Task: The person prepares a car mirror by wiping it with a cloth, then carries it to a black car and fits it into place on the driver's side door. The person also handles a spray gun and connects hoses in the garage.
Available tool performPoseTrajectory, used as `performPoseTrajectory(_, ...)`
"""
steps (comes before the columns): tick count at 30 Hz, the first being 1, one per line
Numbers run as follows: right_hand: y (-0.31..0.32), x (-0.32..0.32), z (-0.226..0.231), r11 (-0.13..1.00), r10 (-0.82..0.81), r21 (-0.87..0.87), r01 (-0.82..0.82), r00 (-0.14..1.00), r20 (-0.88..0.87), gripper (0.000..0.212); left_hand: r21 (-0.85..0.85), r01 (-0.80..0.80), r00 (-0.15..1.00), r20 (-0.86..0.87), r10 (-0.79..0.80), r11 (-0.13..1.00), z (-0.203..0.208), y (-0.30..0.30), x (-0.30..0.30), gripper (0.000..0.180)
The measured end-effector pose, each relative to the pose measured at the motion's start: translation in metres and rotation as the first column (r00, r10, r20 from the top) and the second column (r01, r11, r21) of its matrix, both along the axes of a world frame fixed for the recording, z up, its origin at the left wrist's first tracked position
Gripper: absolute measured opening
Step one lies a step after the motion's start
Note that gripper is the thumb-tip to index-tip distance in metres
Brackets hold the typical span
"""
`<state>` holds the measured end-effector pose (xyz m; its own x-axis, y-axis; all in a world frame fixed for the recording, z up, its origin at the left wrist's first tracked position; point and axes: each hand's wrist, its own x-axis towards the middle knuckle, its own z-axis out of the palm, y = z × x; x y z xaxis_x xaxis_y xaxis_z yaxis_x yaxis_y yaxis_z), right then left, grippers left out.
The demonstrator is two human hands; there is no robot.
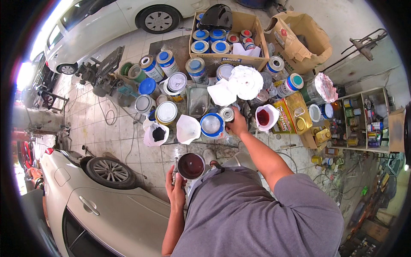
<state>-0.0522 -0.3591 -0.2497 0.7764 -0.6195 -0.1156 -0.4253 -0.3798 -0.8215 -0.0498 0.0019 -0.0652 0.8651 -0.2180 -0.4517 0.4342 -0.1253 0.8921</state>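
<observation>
Two hands, both full — left hand [175, 192] held a round, dark-red-lined cup [191, 166] near left; right hand [238, 123] gripped a small silver metal can [227, 113] farther right — a careless tilt could have spilled either.

Open round cup [191, 166], dark red-brown inside, mouth up, w/ metal fitting [175, 164] along its L side; gripped by L hand [176, 191], just ahead & R of it. Small round tin [227, 114], silvery ringed top, approx. upright, gripped by R hand [237, 123], just L of it; can't tell if lifted.
</observation>
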Motion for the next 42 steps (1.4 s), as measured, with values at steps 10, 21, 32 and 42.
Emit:
performPoseTrajectory(10, -0.003, -0.007, -0.011, 0.971, -0.223, 0.047, 0.236, 0.956, -0.191, 0.031, -0.029, 0.049, 0.999, 0.016, -0.049, 0.998, -0.004, -0.005, 0.005, 0.044)
performPoseTrajectory(21, 0.060, -0.046, 0.023, 0.943, -0.175, -0.267, 0.200, 0.978, 0.114, 0.038, -0.052, 0.011, 0.999, 0.052, -0.008, 0.999, -0.005, -0.003, 0.013, 0.043)
performPoseTrajectory(32, 0.122, -0.045, -0.105, 0.935, -0.347, -0.102, 0.340, 0.937, -0.052, 0.029, -0.037, -0.039, 0.998, 0.046, 0.041, 0.999, -0.002, 0.019, 0.015, 0.041)
performPoseTrajectory(42, 0.059, -0.164, -0.078, 0.916, 0.340, -0.001, -0.402, 0.778, -0.529, 0.028, -0.054, -0.306, 0.902, 0.302, 0.308, 0.950, -0.038, 0.046, -0.047, 0.042)
